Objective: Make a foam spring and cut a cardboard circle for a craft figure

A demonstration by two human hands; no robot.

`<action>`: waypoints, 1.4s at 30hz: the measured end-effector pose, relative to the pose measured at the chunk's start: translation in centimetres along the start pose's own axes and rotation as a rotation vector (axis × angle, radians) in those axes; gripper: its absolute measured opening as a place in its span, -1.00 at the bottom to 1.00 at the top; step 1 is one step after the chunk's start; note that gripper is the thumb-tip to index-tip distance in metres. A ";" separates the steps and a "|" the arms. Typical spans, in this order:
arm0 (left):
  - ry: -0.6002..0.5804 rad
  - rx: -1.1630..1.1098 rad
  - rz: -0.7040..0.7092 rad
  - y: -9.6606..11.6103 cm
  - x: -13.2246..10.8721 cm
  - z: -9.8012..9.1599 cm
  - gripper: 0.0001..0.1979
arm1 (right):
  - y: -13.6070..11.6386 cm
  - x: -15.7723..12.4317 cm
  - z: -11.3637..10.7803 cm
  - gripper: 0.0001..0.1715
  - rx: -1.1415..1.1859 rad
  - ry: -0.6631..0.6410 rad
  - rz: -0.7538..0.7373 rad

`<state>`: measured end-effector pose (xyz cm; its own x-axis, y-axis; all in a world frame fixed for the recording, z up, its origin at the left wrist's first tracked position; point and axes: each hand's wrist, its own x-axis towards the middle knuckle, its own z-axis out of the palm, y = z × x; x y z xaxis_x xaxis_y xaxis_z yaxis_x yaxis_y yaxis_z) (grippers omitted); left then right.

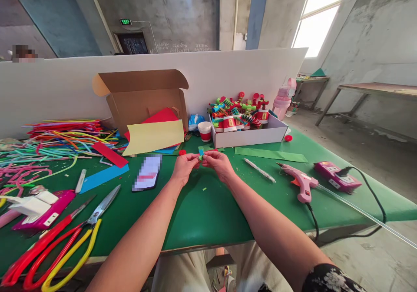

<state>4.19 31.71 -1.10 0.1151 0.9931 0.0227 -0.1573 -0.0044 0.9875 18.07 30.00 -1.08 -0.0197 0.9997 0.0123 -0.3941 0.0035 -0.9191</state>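
Above the middle of the green table, my left hand (185, 167) and my right hand (219, 162) meet at the fingertips. Between them they pinch a small folded paper strip (201, 153), blue with some green on it. Both hands are closed on it, and the fingers hide part of the strip. A tiny green scrap (204, 189) lies on the table just below. Green paper (208, 147) shows behind the fingertips, and a red round piece (182, 152) sits beside my left hand.
At left are scissors (100, 207), a phone (147, 173), a blue strip (104, 178) and pipe cleaners (65, 131). Behind stand a cardboard box (146, 105), a paper cup (205, 132) and a white box (250, 138) of crafts. A pen (259, 170), glue gun (301, 181) and power strip (337, 177) lie right.
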 end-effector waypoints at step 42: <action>0.003 -0.040 0.003 0.4 -0.4 0.4 -0.61 | 0.3 0.0 0.4 -0.72 0.118 0.012 0.038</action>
<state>4.48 31.26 -0.62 0.1118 0.9934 0.0257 -0.1963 -0.0033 0.9805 17.53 30.00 -1.21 -0.0261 0.9993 -0.0275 -0.4987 -0.0369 -0.8660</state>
